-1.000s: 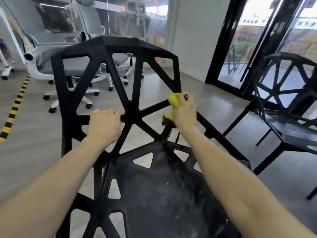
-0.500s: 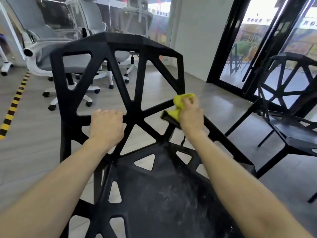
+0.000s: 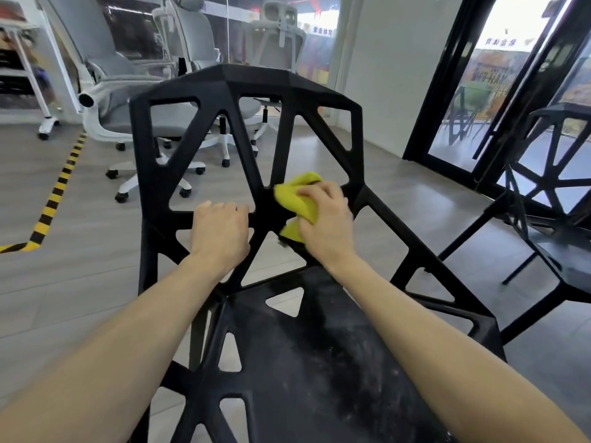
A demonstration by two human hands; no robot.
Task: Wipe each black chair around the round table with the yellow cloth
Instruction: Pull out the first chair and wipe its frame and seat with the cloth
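Note:
A black chair with a geometric cut-out backrest stands right in front of me, its dusty seat below my arms. My left hand grips a horizontal bar of the backrest at mid height. Just to its right, my right hand holds a bunched yellow cloth and presses it against the central joint of the backrest. A second black chair of the same design stands at the right. The round table is out of view.
Several grey and white office chairs on castors stand behind the black chair. Yellow-black tape runs along the floor at the left. Black-framed glass doors line the right side. Open wooden floor lies to the left.
My right hand has slid the cloth leftward along the bar, from the backrest's right side to its central joint. My left hand has kept its grip.

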